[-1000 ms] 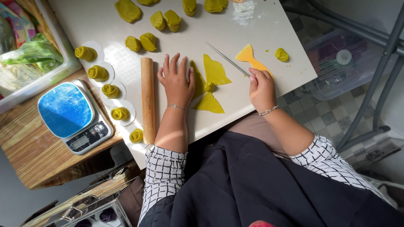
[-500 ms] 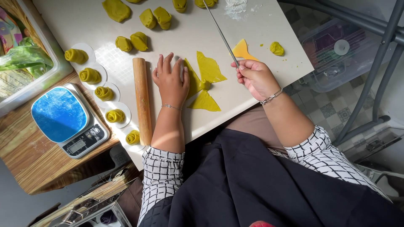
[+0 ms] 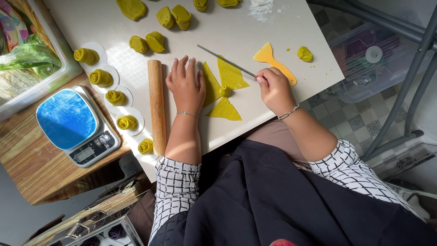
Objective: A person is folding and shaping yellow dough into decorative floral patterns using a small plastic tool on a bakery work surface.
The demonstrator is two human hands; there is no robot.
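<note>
- The left hand [image 3: 185, 86] lies flat and open on the white board [image 3: 291, 27], fingers together and pointing away, its edge touching the left flap of the green dough sheet [image 3: 223, 86].
- The right hand [image 3: 274, 91] is closed in a narrow pinch around the near end of a thin metal rod [image 3: 225, 60], which slants up and left over the dough sheet.
- The dough sheet lies between the two hands, cut into triangular flaps that meet at a small knot in the middle.
- A wooden rolling pin [image 3: 157, 105] lies lengthwise just beside the left hand, on its outer side.
- Beyond the pin, rolled green dough pieces on white paper rounds [image 3: 127, 122] run in a line along the board's left edge.
- A kitchen scale [image 3: 73, 125] with a blue top sits on the wooden table [image 3: 27, 173] beside that row.
- A yellow plastic scraper [image 3: 271, 61] lies just past the right hand, its handle partly hidden by the knuckles; a small green dough lump [image 3: 304, 53] sits near it, apart.
- Farther up the board are more folded dough pieces [image 3: 175, 16] and a dusting of flour [image 3: 261, 8].
- A clear tub [image 3: 54, 77] holding green leaves stands at the far left.
- A clear plastic box [image 3: 364, 64] rests on the tiled floor beyond the right edge of the board.
</note>
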